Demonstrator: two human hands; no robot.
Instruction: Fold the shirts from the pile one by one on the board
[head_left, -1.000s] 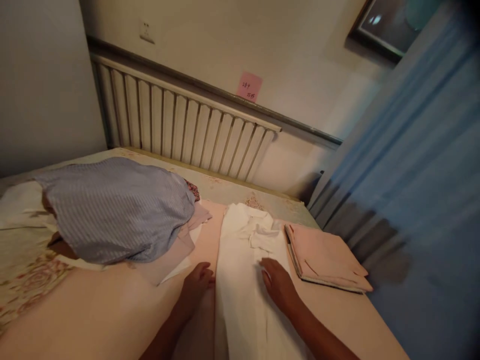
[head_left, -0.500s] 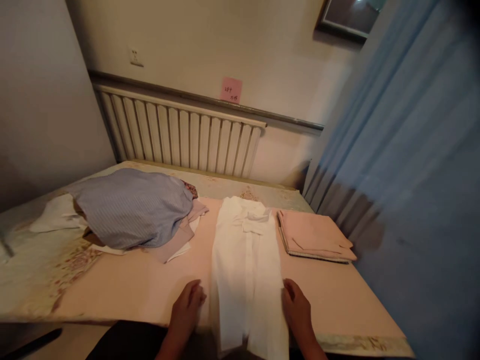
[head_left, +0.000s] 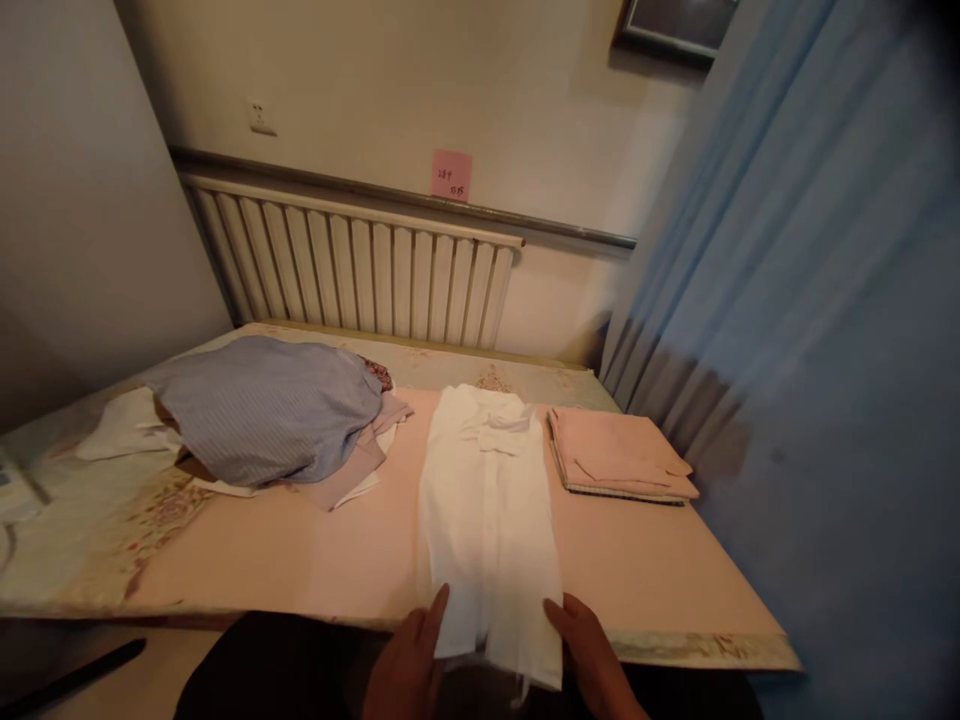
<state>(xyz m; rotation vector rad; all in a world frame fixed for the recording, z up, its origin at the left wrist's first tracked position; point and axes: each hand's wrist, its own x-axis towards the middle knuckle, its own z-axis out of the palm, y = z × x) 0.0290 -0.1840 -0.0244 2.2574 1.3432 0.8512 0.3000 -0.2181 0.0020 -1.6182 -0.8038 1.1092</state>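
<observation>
A white shirt (head_left: 491,520) lies face up in a long narrow strip, its collar end away from me and its button placket running down the middle. Its lower end reaches over the front edge of the table. My left hand (head_left: 411,650) grips the left side near the hem, thumb on top. On the opposite side, my right hand (head_left: 589,640) pinches the right edge near the hem, its thumb over the cloth and its other fingers partly hidden. Beneath the shirt is a pink cloth (head_left: 315,560).
Left of the shirt sits a heap of clothes with a grey-blue striped garment (head_left: 270,410) on top. A stack of folded pink garments (head_left: 622,450) lies to the right. Blue curtain (head_left: 810,400) hangs along the right side; a radiator (head_left: 360,270) stands behind the table.
Both hands have moved down towards the hem and taken hold of the shirt's two sides. The left hand came inward to the cloth. My view has shifted slightly.
</observation>
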